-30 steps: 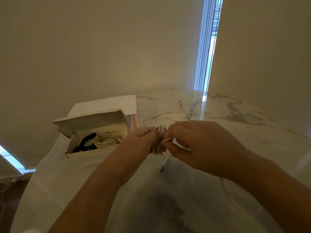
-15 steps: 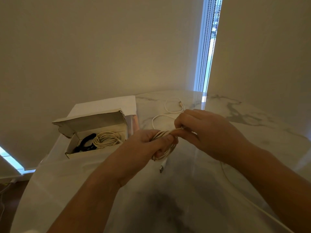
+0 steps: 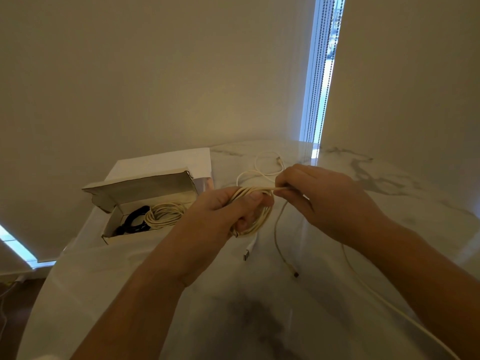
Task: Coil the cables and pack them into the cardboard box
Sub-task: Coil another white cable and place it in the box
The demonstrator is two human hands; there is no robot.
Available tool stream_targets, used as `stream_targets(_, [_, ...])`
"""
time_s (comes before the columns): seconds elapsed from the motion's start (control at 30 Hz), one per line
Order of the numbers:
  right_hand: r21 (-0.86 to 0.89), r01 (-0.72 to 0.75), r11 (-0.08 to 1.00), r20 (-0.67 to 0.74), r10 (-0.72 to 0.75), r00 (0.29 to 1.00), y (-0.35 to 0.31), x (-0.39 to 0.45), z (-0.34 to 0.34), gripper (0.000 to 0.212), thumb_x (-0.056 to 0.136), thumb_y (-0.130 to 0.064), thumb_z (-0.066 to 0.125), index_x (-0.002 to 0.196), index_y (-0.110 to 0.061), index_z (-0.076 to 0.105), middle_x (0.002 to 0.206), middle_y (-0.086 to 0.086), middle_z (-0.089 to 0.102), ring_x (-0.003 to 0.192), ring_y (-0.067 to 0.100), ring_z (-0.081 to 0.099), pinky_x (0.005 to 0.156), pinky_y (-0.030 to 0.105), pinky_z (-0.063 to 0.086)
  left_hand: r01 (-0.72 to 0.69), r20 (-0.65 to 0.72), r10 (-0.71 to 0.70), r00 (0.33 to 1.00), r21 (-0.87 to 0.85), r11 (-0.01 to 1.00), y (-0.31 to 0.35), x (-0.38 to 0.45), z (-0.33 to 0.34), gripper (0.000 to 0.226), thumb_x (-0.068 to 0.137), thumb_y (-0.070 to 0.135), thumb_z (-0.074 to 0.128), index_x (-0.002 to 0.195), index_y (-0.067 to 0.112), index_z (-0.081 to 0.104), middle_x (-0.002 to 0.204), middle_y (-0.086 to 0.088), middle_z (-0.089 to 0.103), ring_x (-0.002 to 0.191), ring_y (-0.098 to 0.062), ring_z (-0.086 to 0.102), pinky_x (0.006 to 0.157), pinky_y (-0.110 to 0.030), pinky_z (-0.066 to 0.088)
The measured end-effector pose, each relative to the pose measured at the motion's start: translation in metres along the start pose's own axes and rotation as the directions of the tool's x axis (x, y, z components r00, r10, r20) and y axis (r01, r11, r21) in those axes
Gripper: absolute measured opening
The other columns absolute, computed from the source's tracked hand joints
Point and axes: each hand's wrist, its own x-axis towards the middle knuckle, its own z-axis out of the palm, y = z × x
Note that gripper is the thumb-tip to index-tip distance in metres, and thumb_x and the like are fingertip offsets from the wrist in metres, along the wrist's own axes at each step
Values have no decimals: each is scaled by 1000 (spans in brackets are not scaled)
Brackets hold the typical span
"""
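Observation:
My left hand (image 3: 223, 211) grips a coil of cream cable (image 3: 262, 219) above the marble table (image 3: 259, 307). My right hand (image 3: 330, 203) pinches a strand of the same cable at the coil's top right. Two loose ends hang below: a white plug (image 3: 246, 253) and a thin tail with a dark tip (image 3: 294, 274). The open cardboard box (image 3: 114, 227) sits to the left, lid flap up, holding a coiled cream cable (image 3: 163, 215) and a coiled black cable (image 3: 132, 222). Another cream cable (image 3: 267, 165) lies loose on the table behind my hands.
A white sheet or board (image 3: 161, 162) lies under and behind the box. Walls close in at the back, with a narrow window strip and bead chains (image 3: 322, 74). A cream cable (image 3: 389, 305) trails across the table under my right forearm.
My right hand has drawn a strand up and rightward over the coil. The coil in my left hand now lies flatter, and a thin tail with a dark tip now hangs free below.

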Motion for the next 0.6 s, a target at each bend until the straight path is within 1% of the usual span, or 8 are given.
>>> stream_targets(0.07, [-12,-11,1000,-8,11,1000,2,0,0,23,97,-40,43,100,-24,59,87,-10,61,68,11,54,57,28,49,-9,13,10,1000,-35,999,3,-1,1,33,89,38,58,100,15,79,80,-11,42,70,-15,40,66,-24,38])
stream_targets(0.2, [-12,-30,999,-27,29,999,9,0,1,25,98,-41,44,98,-22,59,86,-8,62,67,14,54,56,29,47,-32,29,35,999,-94,995,6,-2,1,33,92,32,56,102,11,78,82,-12,40,72,-18,36,66,-24,36])
stream_targets(0.3, [-7,-35,999,-35,35,999,10,0,2,28,97,-43,42,98,-21,60,86,-7,63,66,13,53,55,25,43,-41,59,53,997,-185,982,6,-3,1,33,95,26,53,106,3,75,79,-11,40,69,-12,38,62,-20,37])
stream_targets(0.33, [-3,-37,999,-35,37,999,10,0,2,28,98,-43,41,98,-21,59,86,-7,63,66,13,53,55,24,42,-38,69,55,996,-230,973,7,-3,1,35,94,25,53,106,0,73,76,-7,43,67,-10,38,62,-20,36])
stream_targets(0.43, [18,-60,998,-41,61,997,12,0,4,25,99,-42,42,98,-22,58,86,-8,61,68,13,54,56,28,45,-22,90,54,994,-322,946,8,-3,0,36,94,25,53,109,-3,71,70,3,49,63,-7,40,68,-27,30])
stream_targets(0.53, [18,-107,994,-20,107,994,16,-1,6,25,99,-43,42,97,-23,57,85,-9,62,69,14,56,58,32,48,6,124,56,991,-449,893,8,-3,-5,39,99,25,47,114,-4,67,73,2,39,63,-8,34,74,-29,27])
stream_targets(0.6, [45,-158,986,13,158,987,19,-2,9,22,99,-43,44,95,-25,56,84,-10,63,69,13,57,59,28,46,28,130,52,990,-546,837,8,0,-9,38,101,28,45,113,0,68,74,3,36,63,-8,32,74,-27,30])
